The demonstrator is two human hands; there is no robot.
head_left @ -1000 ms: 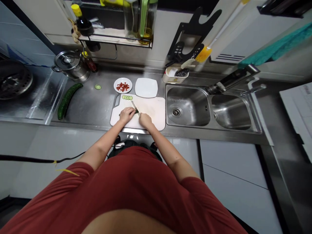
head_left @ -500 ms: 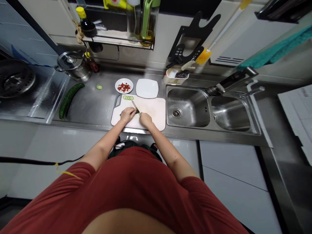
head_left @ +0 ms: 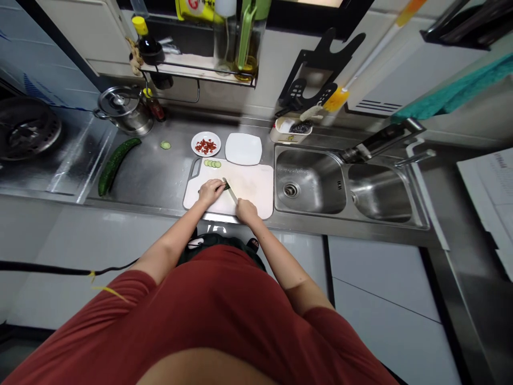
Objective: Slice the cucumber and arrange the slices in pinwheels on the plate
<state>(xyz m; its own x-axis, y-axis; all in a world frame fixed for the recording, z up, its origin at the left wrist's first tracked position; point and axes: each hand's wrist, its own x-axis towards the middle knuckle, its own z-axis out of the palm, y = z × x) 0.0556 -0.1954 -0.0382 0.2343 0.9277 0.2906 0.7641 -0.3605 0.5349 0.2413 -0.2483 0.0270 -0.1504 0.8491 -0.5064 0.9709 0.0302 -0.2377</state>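
Red shirt (head_left: pixel 224 299) and both forearms nearest, reaching over the counter edge.

Right hand (head_left: pixel 246 210): at the near edge of the cutting board (head_left: pixel 256 184), fingers closed around the knife (head_left: pixel 231 192) handle, which the fist hides. Blade runs far-left from the fist, tip beyond the left fingertips.

Left hand (head_left: pixel 211 191): on the left half of the board, fingers together, clamped down on the cucumber piece (head_left: pixel 227 185). Piece is mostly under the hand; dark green end sticks out right of the fingertips, right at the blade. Can't tell if the edge touches it. Small dark bit also shows left of the hand; can't tell if same piece.

Sink (head_left: pixel 310 179) right of board. Whole cucumber (head_left: pixel 116 163) on the counter, well left, lengthwise near to far.

Far edge of board: cucumber slices (head_left: pixel 212 163), overlapping in a row, clear of the fingers. Just beyond: white plate (head_left: pixel 243 149) right, round plate (head_left: pixel 194 145) with chopped red pieces (head_left: pixel 206 146) left. Lone slice (head_left: pixel 165 145) further left. Lidded pot (head_left: pixel 130 117) far left, red sauce bottle (head_left: pixel 155 107) beside it.
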